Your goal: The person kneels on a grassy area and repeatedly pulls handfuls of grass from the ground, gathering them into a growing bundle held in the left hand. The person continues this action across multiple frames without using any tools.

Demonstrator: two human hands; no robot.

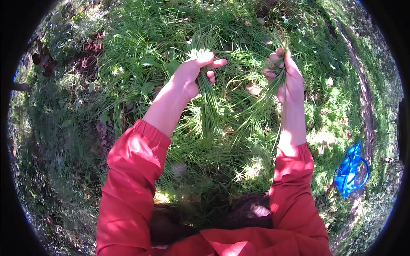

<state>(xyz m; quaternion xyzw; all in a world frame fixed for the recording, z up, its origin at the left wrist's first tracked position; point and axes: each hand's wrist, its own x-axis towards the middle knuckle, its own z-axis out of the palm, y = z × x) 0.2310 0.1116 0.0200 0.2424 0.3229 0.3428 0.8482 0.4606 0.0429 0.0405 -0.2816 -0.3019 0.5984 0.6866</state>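
In my left hand (195,68) is a thick bundle of long green grass blades (208,105), pinched under the thumb. Its pale ends fan out beyond the hand, and the long blades hang back towards me. A thinner, looser bunch of grass (272,86) is gripped in my right hand (288,75), between thumb and curled fingers. Brownish ends stick out past those fingertips, while some blades trail down along my wrist. The two hands are apart, both held above the growing grass (238,48).
A blue bag with a handle (349,172) lies on the ground at the right. Beyond it a narrow dirt strip (365,89) curves through the grass. Dry leaves (253,89) are scattered between the blades. Dark reddish leaves (45,60) show at the far left.
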